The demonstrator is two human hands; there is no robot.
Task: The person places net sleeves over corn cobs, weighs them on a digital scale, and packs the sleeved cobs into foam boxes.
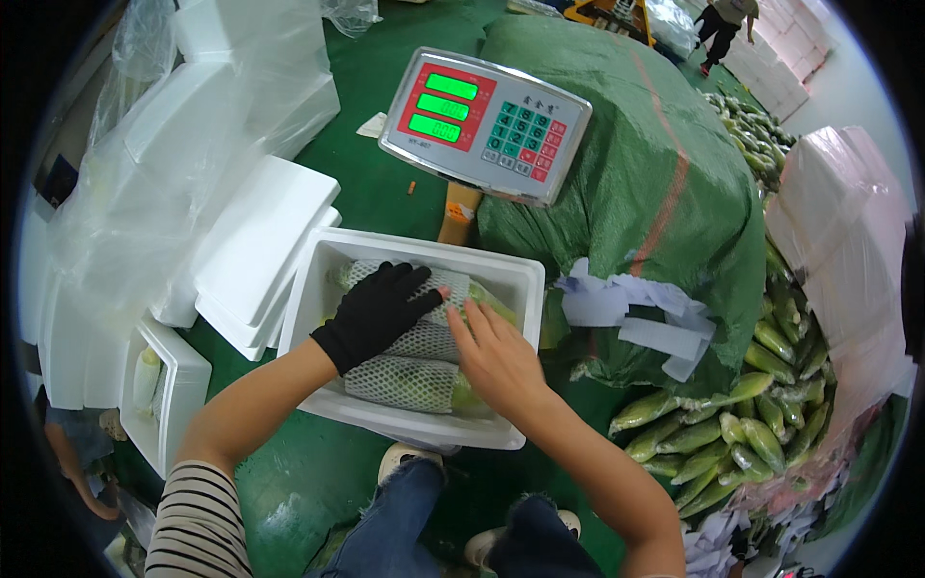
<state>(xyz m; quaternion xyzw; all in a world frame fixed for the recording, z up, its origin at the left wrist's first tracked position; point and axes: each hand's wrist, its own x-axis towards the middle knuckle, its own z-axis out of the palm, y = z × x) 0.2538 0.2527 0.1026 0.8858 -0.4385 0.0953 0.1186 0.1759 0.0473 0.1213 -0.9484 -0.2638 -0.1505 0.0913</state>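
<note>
A white foam box point(535, 311) stands before me, with several pale green vegetables in white foam net sleeves point(402, 383) lying crosswise in it. My left hand point(379, 307), in a black glove with a bare thumb tip, rests flat on the upper sleeves, fingers spread. Bare, my right hand point(498, 354) lies over the right ends of the sleeved vegetables, its fingers a little apart. Neither hand is closed around anything. The parts of the vegetables beneath my hands are hidden.
Beyond the box rises a platform scale's display point(484, 126). White foam lids point(267, 246) and plastic-covered foam boxes point(217, 123) are at left. Rightward stand a large green woven sack point(578, 195) with net sleeves and a pile of wrapped green vegetables point(723, 441). Another person point(725, 29) is far off.
</note>
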